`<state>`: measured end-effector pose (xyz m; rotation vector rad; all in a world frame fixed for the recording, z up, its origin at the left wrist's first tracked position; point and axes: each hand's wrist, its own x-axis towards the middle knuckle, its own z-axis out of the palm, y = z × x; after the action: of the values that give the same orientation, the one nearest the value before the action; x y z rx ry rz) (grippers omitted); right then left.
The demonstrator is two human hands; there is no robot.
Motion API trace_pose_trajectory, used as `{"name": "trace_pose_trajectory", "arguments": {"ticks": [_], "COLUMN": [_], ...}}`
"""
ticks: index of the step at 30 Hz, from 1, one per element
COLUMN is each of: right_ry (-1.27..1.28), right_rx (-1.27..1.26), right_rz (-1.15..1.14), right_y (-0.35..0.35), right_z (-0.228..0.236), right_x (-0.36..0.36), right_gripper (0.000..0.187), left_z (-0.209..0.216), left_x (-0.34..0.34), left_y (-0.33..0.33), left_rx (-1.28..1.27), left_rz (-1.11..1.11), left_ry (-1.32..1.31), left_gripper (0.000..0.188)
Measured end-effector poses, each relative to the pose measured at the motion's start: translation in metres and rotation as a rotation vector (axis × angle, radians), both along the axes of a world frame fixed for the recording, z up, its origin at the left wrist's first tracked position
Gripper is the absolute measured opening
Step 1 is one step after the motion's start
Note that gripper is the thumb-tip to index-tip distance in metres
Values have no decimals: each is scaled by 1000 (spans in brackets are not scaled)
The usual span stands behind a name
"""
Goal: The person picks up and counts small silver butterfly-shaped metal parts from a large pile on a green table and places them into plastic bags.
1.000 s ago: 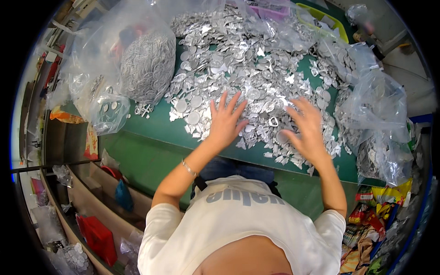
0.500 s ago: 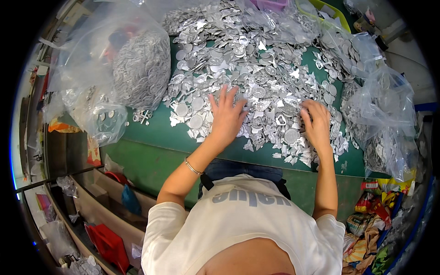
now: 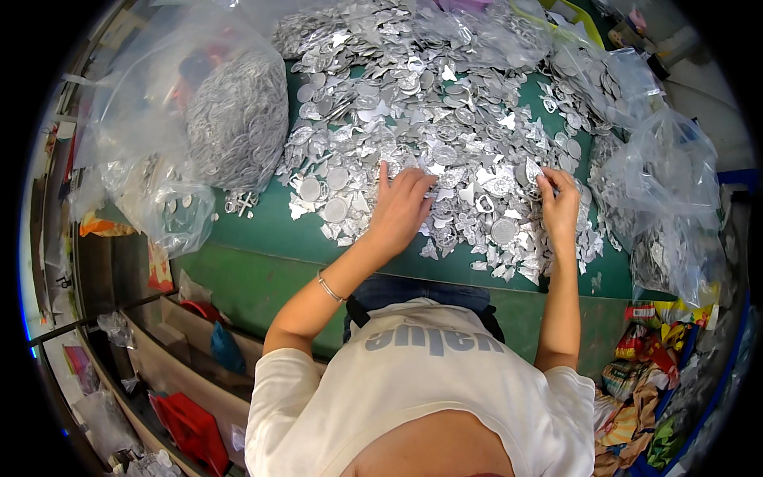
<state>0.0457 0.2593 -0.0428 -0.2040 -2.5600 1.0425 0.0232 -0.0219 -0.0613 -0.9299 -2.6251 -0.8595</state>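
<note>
Pile of loose silver-coloured pieces, one, heaped across a green tabletop; I take it as my landmark; contents mixed, with flat round discs, pointed shapes and open frames among them; one large disc at its near edge, between the two forearms.

Left hand, one, back upward, at the near left part of the pile; one finger straight, the others bent; fingertips down among the pieces, so I cannot tell whether they grip anything; bracelet on that wrist.

Right hand, one, at the near right part of the pile; thumb and forefinger drawn narrow beside a pointed piece; from my end I cannot tell whether it is pinched or merely touched.

Large clear bag, filled with silver-coloured pieces, left of the pile; smaller clear bag, just nearer the person; small cluster of pieces beside these, apart from the pile.

Clear bag, right of the pile; lime-green tray, beyond its far right; pink tub, beyond its far edge, partly cut off; colourful packages, below its right side.
</note>
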Motion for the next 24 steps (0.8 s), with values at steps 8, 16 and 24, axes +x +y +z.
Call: {"name": "trace_pose_trajectory", "arguments": {"ticks": [8,16,24], "right_ry": [71,61,165], "right_rx": [-115,-1183,183], "right_rz": [-70,-59,236], "right_y": [11,18,-33], "right_z": [4,26,14], "right_x": [5,15,3], "right_gripper": [10,18,27], "left_z": [9,28,20], "left_x": [-13,-21,-58], "left_y": [38,40,35], "left_rx": [-129,609,-54], "left_rz": [37,164,101], "left_ry": [-48,-697,-284], "left_gripper": [39,31,37]}}
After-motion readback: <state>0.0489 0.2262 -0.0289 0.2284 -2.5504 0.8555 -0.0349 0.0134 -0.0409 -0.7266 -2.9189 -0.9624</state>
